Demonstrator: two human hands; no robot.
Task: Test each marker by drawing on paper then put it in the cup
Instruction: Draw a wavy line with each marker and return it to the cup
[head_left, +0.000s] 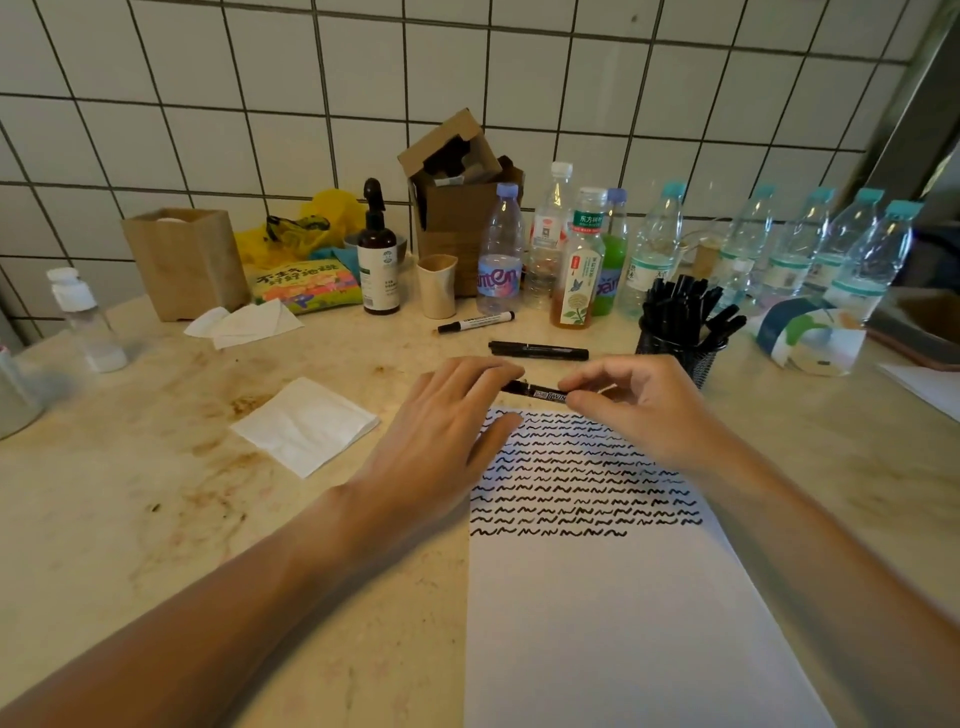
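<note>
White square-tiled wall (260, 78) with dark grout behind a beige, stained marble-patterned table (130, 493). A dark metal frame (914, 119) rises at the right edge. Lighting is soft and warm, casting faint shadows.

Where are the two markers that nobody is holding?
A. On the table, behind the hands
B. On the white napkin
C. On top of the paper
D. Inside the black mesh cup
A: one marker with a white label and one all-black marker lie on the table, beyond both hands and off the paper.
</note>
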